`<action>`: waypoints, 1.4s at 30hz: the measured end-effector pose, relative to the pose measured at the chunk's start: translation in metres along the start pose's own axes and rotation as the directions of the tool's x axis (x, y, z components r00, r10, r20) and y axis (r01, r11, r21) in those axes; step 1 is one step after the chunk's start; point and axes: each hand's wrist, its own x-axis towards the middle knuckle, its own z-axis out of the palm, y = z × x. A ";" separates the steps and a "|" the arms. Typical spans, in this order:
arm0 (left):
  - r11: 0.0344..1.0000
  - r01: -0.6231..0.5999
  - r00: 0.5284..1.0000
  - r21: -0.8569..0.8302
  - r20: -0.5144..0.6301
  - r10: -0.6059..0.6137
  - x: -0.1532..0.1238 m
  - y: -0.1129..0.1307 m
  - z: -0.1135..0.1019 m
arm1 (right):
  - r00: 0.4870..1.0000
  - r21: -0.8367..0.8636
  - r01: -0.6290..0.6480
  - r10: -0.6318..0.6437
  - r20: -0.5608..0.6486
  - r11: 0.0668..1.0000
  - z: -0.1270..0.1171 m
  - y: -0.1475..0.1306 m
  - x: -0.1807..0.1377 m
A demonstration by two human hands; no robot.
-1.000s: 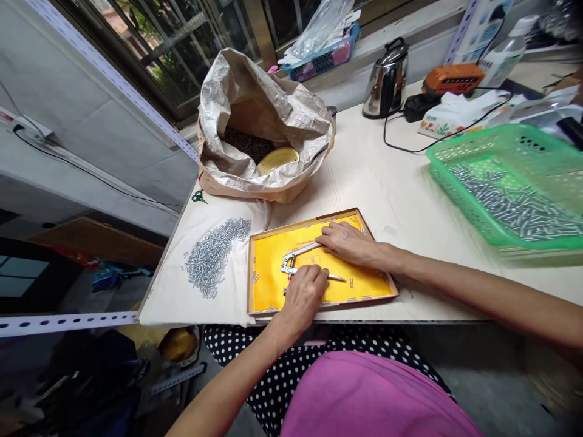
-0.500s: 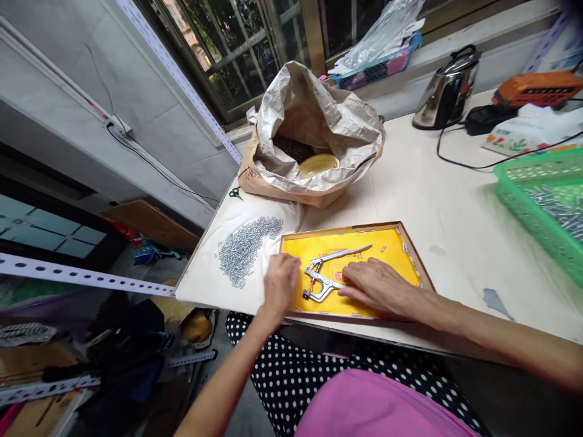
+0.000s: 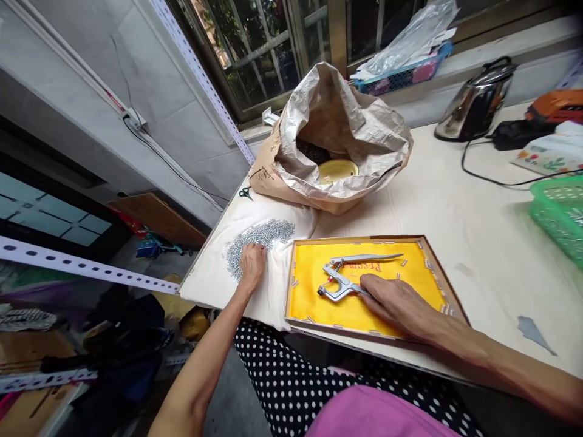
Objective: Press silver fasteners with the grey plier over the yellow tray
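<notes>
My left hand reaches onto the pile of small metal pins on a white cloth, fingers curled down into the pins. My right hand lies flat in the wooden tray with a yellow lining, fingers stretched over the lower handle of the metal press pliers. The pliers lie open on the yellow lining. A few loose pins lie along the tray's edges.
A crumpled paper sack holding dark parts and a yellow bowl stands behind the tray. Small scissors lie at the table's left edge. A green basket, a kettle and a cord are at the right.
My left hand has left the tray and moved left onto the pile of pins. My right hand slid down to the pliers' lower handle. The view has swung left.
</notes>
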 end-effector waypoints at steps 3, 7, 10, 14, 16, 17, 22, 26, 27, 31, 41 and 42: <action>1.000 -0.005 0.999 0.011 0.043 0.005 0.008 0.005 0.003 | 0.997 -0.038 -0.047 0.049 0.051 0.998 0.004 0.001 0.000; 1.000 -0.009 0.998 -0.024 0.068 0.010 0.012 0.009 0.004 | 1.000 -0.028 -0.001 0.001 -0.009 1.000 0.003 0.000 0.000; 0.996 0.009 0.998 -0.084 0.069 -0.003 0.015 0.005 0.002 | 0.997 -0.034 0.060 -0.062 -0.047 0.998 -0.001 -0.005 0.000; 0.967 0.032 0.999 -0.252 0.012 -0.030 0.015 -0.004 -0.007 | 0.984 -0.053 0.149 -0.153 -0.086 0.987 -0.008 -0.008 -0.003; 0.923 0.029 0.999 -0.384 -0.024 -0.041 0.009 -0.003 -0.016 | 0.980 -0.072 0.170 -0.176 -0.091 0.983 -0.013 -0.006 -0.006; 0.892 0.029 0.999 -0.450 -0.023 -0.044 0.004 0.000 -0.022 | 0.981 -0.082 0.167 -0.174 -0.090 0.983 -0.015 -0.004 -0.009; 0.763 -0.090 0.973 -0.640 0.107 0.204 -0.043 0.048 -0.045 | 0.990 -0.056 0.089 -0.094 -0.104 0.994 -0.030 0.012 -0.026; 0.680 -0.432 0.788 -0.592 0.119 0.604 -0.078 0.099 -0.039 | 0.984 -0.040 0.064 -0.070 -0.166 0.997 -0.038 0.019 -0.040; 0.657 -0.505 0.730 -0.559 0.129 0.671 -0.083 0.107 -0.035 | 0.981 -0.060 0.057 -0.067 -0.182 0.997 -0.039 0.020 -0.043; 0.635 -0.674 0.611 -0.378 0.198 0.766 -0.089 0.103 -0.028 | 0.981 -0.100 0.048 -0.066 -0.182 0.994 -0.043 0.021 -0.054; 0.683 0.194 0.888 -0.704 0.422 0.182 -0.097 0.095 -0.046 | 0.959 -0.263 0.272 -0.285 -0.011 0.926 -0.032 0.007 -0.032; 0.660 0.242 0.875 -0.711 0.454 0.169 -0.099 0.103 -0.043 | 0.953 -0.265 0.292 -0.302 0.004 0.919 -0.030 0.005 -0.029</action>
